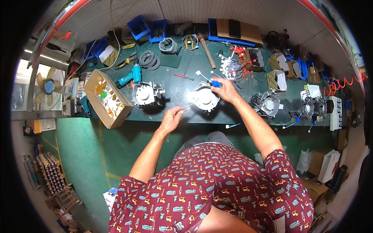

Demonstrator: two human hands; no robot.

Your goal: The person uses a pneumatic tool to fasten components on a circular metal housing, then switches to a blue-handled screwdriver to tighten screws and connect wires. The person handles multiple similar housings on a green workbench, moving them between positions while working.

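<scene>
Head view: The silver motor housing (205, 99) rests on the green workbench (176, 87); its near-round face presents no clear long axis. The right hand (226, 91) is nearer, fingers closed on the blue-sleeved lead (215, 83), aligned 10 to 4 o'clock. The left hand (171, 119) pinches a thin item (187, 109), too small to identify. The housing lies between them: 2 o'clock from the left hand, 8 o'clock from the right.

The short-sleeved maroon shirt (171, 188) is patterned; the trousers (222, 138) grey.
</scene>
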